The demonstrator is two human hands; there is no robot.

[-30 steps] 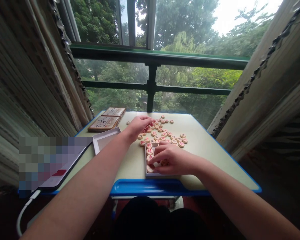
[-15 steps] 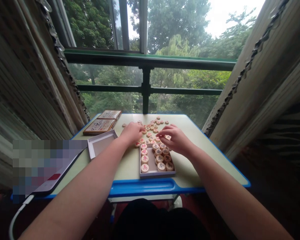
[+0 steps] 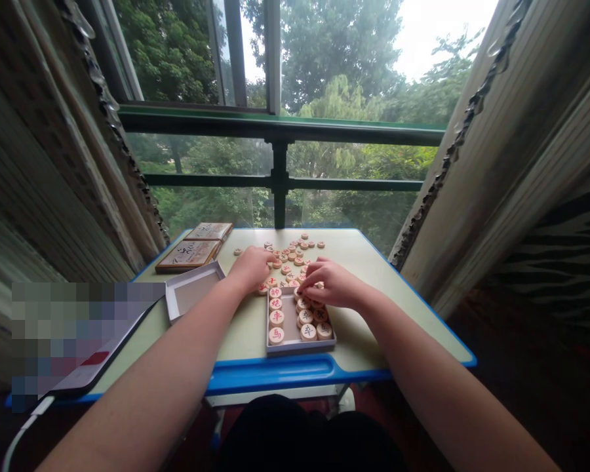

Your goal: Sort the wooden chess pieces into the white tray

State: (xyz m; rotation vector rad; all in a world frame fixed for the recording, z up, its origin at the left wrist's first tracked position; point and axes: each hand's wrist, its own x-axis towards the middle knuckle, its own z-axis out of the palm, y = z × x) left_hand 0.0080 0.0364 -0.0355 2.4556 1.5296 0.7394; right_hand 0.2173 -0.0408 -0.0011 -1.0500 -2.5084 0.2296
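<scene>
Wooden Chinese chess pieces stand in an open shallow box [image 3: 290, 335]. A column with red characters, such as one red piece [image 3: 276, 336], lines the left side. Stacked pieces with dark characters, among them a dark piece [image 3: 308, 332], fill the right side. My right hand [image 3: 330, 283] is over the box's far right corner, its thumb and fingertips closed on a chess piece [image 3: 297, 296] at the top of the dark stacks. My left hand [image 3: 250, 267] rests left of the loose chess pieces [image 3: 286, 269], fingers curled down among them; what they grip is hidden.
An empty box lid [image 3: 191, 293] lies left of my left arm. Behind it sits a folded wooden case [image 3: 189, 254] with writing. A blurred device [image 3: 93, 367] with a white cable covers the table's left edge. A blue tray groove [image 3: 275, 373] runs along the front.
My right hand has come down and left from the loose pieces to the far end of the box's dark stacks. My left hand stays by the loose pieces. The view has shifted slightly.
</scene>
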